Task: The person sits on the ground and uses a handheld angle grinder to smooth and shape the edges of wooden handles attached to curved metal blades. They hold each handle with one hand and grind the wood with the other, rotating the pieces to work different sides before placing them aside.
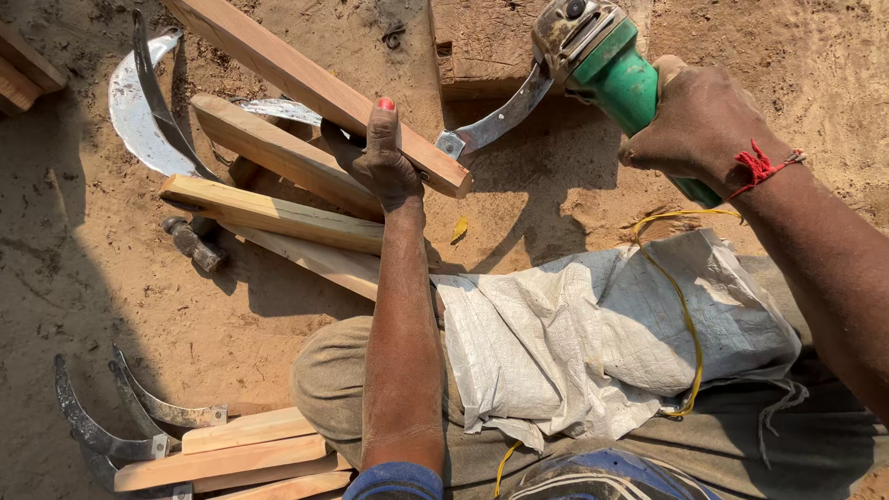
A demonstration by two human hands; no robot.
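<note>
Here: left hand [381,153] clamped on a wooden sickle handle [315,88]; right hand [699,120] gripping a green grinder [616,69].
The handle lies atop stacked sickles [139,111] on sandy ground [111,296]; a white sack [574,333] covers the lap.

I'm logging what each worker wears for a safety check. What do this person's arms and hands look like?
Both hands are bare, with no gloves. The left hand has a red-painted thumbnail, and a blue sleeve edge shows on that arm. The right hand has a frayed red thread tied round the wrist.
</note>
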